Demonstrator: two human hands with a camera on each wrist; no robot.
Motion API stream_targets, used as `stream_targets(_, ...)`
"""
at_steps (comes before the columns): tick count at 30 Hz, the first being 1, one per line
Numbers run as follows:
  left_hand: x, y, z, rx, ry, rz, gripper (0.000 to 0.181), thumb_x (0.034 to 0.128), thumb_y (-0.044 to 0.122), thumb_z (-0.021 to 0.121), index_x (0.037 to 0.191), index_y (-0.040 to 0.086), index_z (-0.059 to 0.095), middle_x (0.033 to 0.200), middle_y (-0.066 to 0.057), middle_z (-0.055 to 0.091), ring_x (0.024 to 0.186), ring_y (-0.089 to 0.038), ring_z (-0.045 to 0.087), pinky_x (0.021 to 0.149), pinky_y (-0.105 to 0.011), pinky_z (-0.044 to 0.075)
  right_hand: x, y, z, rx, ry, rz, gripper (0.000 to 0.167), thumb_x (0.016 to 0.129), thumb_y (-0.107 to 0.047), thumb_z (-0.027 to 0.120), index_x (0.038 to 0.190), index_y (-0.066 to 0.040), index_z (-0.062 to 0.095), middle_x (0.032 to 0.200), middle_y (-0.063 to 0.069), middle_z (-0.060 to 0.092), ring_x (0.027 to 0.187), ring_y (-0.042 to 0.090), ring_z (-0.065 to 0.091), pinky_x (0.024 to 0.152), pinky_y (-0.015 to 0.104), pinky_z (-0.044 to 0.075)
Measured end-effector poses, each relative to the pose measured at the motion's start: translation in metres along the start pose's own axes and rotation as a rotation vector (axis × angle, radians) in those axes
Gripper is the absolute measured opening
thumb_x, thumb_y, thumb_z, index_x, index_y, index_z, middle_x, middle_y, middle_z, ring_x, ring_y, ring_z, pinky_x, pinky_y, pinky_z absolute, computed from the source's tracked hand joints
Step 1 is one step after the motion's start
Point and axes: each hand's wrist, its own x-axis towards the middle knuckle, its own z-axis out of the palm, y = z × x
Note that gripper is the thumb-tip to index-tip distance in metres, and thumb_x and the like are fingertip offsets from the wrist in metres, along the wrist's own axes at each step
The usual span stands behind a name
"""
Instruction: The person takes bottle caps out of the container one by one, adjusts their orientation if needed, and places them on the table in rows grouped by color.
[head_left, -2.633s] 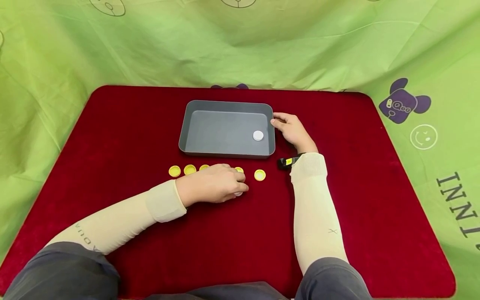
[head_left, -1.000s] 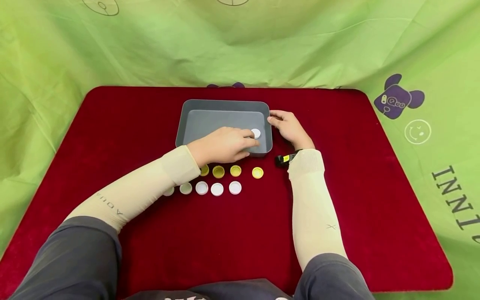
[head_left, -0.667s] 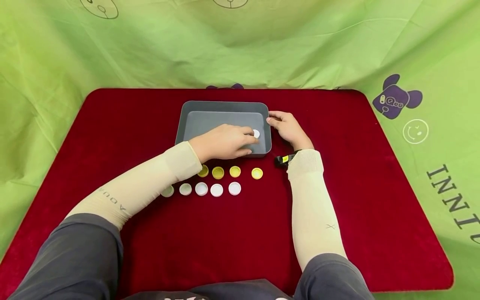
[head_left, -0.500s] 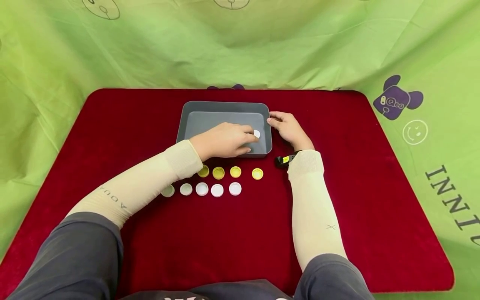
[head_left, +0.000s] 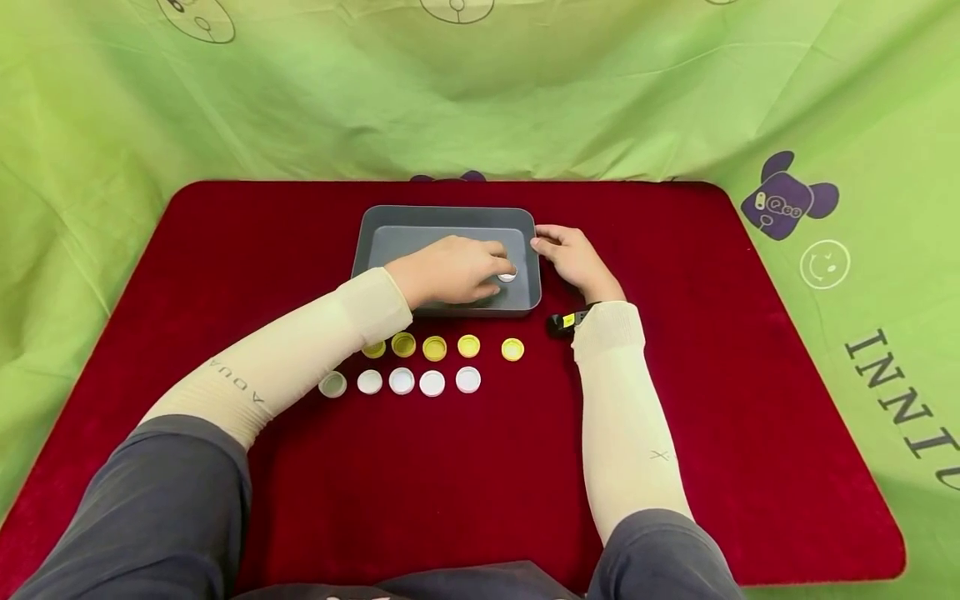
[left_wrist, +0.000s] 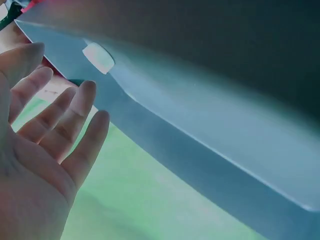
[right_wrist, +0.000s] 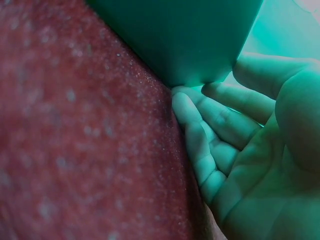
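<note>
My left hand reaches over the right part of the grey tray. Its fingertips are at a white bottle cap on the tray floor, partly covering it in the head view. In the left wrist view the fingers are spread and loosely extended, with the white cap apart from them. My right hand touches the outside of the tray's right wall. The right wrist view shows that thumb and the fingers against the tray's outer side, fairly straight.
In front of the tray lies a row of several yellow caps, some partly under the left sleeve. Nearer me is a row of several white caps. The red cloth-covered table has a green curtain behind it.
My left hand left the white-cap row near me and moved into the tray. It has since shifted slightly further over the cap there. My right hand stays at the tray's side.
</note>
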Motion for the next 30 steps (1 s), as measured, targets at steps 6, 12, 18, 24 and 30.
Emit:
stream_targets(6,0.006,-0.003,0.000,-0.004,-0.001,0.015,0.032,0.0955,0.023,0.061,0.126,0.013,0.064,0.117,-0.005,0.058,0.100,-0.017,0.059,0.083,-0.038,0.050,0.000,-0.001,0.000,-0.010,-0.005,0.003,0.043,0.100,-0.023,0.056,0.138,-0.003,0.054,0.130,0.012,0.059,0.113,0.021,0.054,0.098,0.038,0.040)
stream_targets(12,0.014,-0.003,-0.005,-0.007,-0.023,0.018,0.037,0.0956,0.025,0.061,0.130,0.011,0.062,0.123,-0.006,0.057,0.109,-0.018,0.057,0.090,-0.038,0.048,0.000,0.000,0.000,-0.004,-0.012,0.005,0.043,0.100,-0.023,0.055,0.138,-0.003,0.053,0.131,0.012,0.058,0.115,0.021,0.053,0.099,0.038,0.040)
stream_targets(18,0.016,-0.008,-0.008,-0.017,-0.058,-0.028,0.038,0.0954,0.025,0.062,0.132,0.013,0.061,0.127,-0.006,0.056,0.109,-0.020,0.058,0.088,-0.041,0.050,-0.001,-0.002,0.001,0.018,-0.017,0.004,0.042,0.100,-0.022,0.055,0.138,-0.003,0.054,0.129,0.012,0.059,0.114,0.021,0.054,0.099,0.038,0.040)
stream_targets(24,0.018,-0.013,-0.007,-0.023,-0.077,-0.031,0.039,0.0956,0.026,0.062,0.132,0.013,0.060,0.128,-0.007,0.056,0.109,-0.021,0.058,0.088,-0.043,0.049,0.000,-0.001,0.002,0.012,-0.016,0.002,0.043,0.100,-0.023,0.056,0.138,-0.003,0.054,0.130,0.012,0.059,0.113,0.021,0.054,0.098,0.038,0.041)
stream_targets(30,0.024,-0.016,-0.004,-0.021,-0.078,-0.027,0.039,0.0958,0.027,0.062,0.133,0.014,0.060,0.129,-0.007,0.056,0.112,-0.022,0.057,0.090,-0.044,0.049,0.001,0.001,0.001,0.011,-0.014,0.007,0.043,0.100,-0.023,0.056,0.138,-0.003,0.054,0.130,0.012,0.059,0.112,0.022,0.054,0.097,0.038,0.041)
